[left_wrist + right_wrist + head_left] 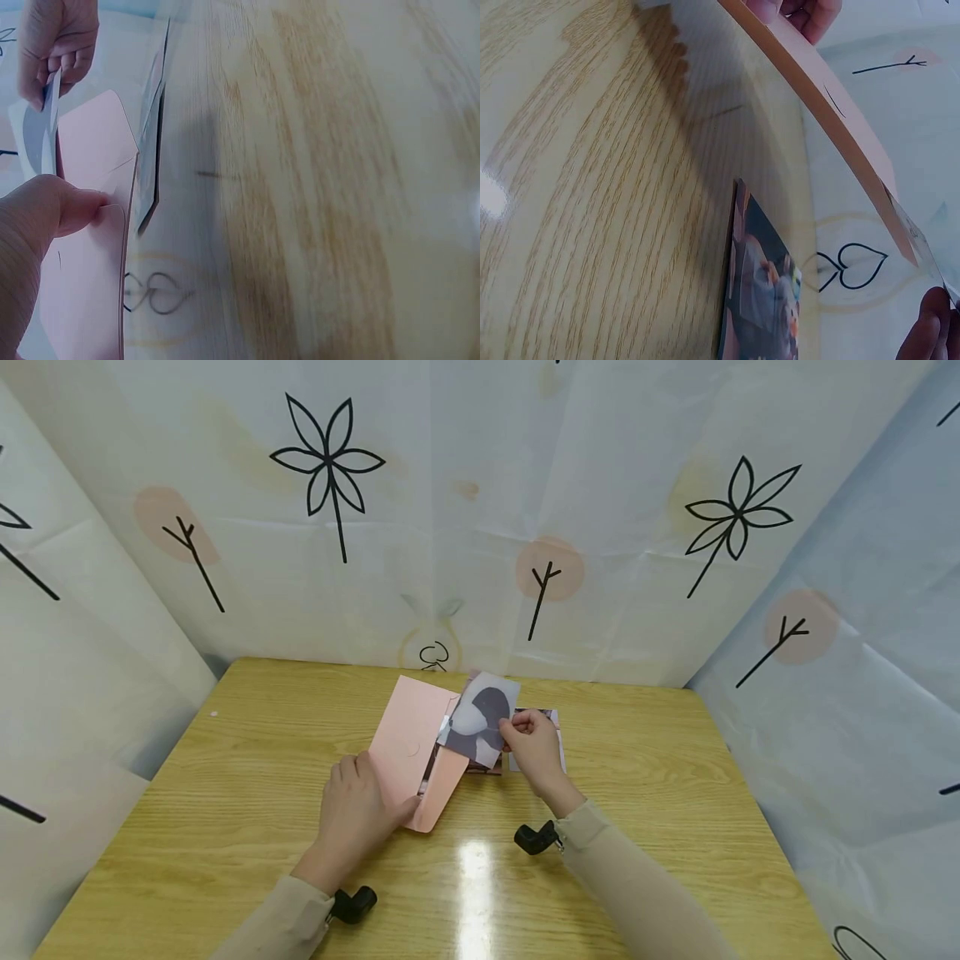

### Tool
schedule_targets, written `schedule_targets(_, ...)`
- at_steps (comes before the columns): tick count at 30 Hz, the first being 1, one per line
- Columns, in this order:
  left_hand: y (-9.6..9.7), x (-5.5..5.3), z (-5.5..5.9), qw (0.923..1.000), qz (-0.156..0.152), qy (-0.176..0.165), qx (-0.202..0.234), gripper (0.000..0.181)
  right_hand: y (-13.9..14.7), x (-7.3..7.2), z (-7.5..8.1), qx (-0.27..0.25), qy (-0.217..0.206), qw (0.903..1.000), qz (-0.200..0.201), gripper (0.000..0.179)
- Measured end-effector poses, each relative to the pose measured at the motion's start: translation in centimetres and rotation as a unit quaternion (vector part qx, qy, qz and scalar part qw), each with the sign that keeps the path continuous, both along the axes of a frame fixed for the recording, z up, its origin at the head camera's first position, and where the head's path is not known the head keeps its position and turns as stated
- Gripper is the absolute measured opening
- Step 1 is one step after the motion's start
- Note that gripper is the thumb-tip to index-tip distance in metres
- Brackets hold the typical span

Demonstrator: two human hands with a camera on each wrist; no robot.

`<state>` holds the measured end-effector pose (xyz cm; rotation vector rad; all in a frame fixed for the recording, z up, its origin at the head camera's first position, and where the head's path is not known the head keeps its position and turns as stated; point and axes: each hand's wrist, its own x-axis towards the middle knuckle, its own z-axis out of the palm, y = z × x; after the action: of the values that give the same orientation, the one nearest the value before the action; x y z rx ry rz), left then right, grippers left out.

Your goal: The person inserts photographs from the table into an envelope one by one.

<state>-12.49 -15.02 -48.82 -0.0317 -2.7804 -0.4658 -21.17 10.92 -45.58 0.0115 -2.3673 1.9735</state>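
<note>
Far to the left of the left hand, the wooden table (262,793) runs out to its slanting left edge, a wide stretch of tabletop, with one small pale speck (213,713) beyond the hand near that side. The left hand (351,800) is closed on one pink envelope (405,727), thumb on top by the near end of its opening; most of its other fingers are hidden. The envelope reaches forward and to the right of this hand, raised over the wood, its far corner near the table's back edge, so little depth remains beyond it. The opening runs along the side toward the right hand.

Between the hands, at that opening, is one gray-and-white card (491,702), overlapping the flap; whether a corner sits inside cannot be told. The right hand (534,747) pinches its right edge between thumb and curled fingers. Under and just behind this hand lie at least two picture cards (486,767), partly covered, so their exact count is unclear. To the right of the right hand, tabletop extends broadly to the right edge. Two black wrist devices (535,838) show, one at each cuff.
</note>
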Motion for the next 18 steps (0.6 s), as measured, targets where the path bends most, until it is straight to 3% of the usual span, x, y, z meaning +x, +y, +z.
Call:
schedule_targets(5,0.0,0.1,0.0,1.0000,-0.001,-0.001,0.002,0.100,-0.3,0.3,0.1,0.000,0.006,0.9999,0.008,0.017)
schedule_targets(18,-0.3,0.0,0.2,0.9999,0.002,-0.008,0.010,0.097,-1.2,1.0,-0.1,0.029,-0.042,0.9973,0.052,0.023)
